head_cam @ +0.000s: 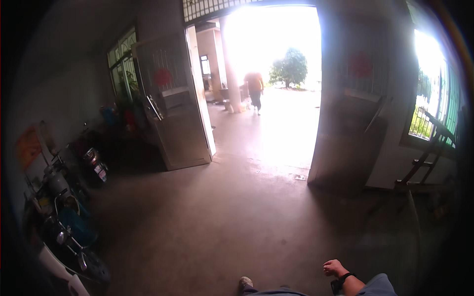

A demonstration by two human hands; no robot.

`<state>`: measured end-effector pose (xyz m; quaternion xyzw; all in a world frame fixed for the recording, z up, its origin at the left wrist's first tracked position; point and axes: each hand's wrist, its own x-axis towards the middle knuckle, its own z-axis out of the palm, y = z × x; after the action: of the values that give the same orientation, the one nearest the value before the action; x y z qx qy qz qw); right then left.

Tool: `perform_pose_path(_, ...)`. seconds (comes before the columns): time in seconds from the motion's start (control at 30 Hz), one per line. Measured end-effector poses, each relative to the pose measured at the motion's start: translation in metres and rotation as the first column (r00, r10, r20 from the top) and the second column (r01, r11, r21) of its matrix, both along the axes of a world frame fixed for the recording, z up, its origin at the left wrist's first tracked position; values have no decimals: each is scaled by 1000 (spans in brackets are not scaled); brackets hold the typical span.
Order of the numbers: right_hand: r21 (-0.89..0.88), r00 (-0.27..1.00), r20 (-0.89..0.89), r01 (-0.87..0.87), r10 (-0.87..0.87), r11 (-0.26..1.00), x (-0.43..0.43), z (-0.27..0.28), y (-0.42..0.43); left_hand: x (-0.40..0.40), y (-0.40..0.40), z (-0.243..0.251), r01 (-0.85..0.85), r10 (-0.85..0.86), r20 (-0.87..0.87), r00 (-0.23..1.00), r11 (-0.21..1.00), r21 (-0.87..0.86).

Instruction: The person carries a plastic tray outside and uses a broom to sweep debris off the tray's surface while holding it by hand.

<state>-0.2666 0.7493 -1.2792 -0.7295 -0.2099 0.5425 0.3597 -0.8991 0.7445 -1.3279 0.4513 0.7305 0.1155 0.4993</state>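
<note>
My right hand [332, 267] is low in the view, right of centre, with its fingers curled in and nothing seen in them. A dark band with a device sits on its wrist. Out of view is my left hand. One of my shoes [245, 282] shows at the bottom edge on the concrete floor [207, 222]. Before me a wide doorway [289, 140] opens onto bright daylight, between a metal door leaf [181, 129] on the left and another door leaf [348, 137] on the right.
Outside, a person [254, 88] stands or walks near a pillar [230, 66], with a tree [290, 68] beyond. Motorbikes [94, 162] and other things line the left wall, beside a teal container [76, 225]. A ladder-like metal frame [426, 159] leans under the right window.
</note>
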Motion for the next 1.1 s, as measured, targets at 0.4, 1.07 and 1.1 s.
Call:
perform_pose_path(0.4, -253, 958, -154, 198, -241, 947, -53, -32, 140, 69, 466, 62, 324, -299, -127, 946, 897, 302)
perform_pose_path(1.07, 120, 995, 98, -31, 20, 992, 90, 37, 806, 70, 713, 42, -79, 83, 46, 995, 993, -86)
perform_pose_path(1.1, 126, 994, 105, -13, -1, 992, 100, 33, 827, 82, 748, 47, -59, 63, 54, 997, 995, -79)
